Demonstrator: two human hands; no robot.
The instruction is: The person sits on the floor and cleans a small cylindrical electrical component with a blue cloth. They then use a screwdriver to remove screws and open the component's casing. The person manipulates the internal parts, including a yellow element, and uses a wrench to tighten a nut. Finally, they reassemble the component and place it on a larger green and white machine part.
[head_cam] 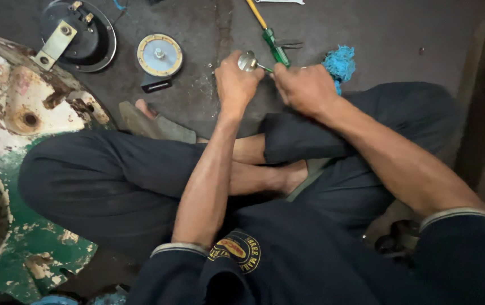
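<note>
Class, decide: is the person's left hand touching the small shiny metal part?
Touching. The head view shows the left hand with its fingers wrapped around the small shiny metal part, no gap visible.

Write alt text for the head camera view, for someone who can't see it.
A person sitting cross-legged on a concrete floor holds a small shiny metal part in the left hand, while the right hand works a thin tool against it. A green-handled screwdriver lies beyond.

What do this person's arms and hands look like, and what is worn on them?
Both hands, left hand and right hand, are bare, with no gloves, rings or watch visible. The forearms are uncovered. Dark navy sleeves are pushed up near the elbows, each ending in a lighter grey-striped cuff.
</note>
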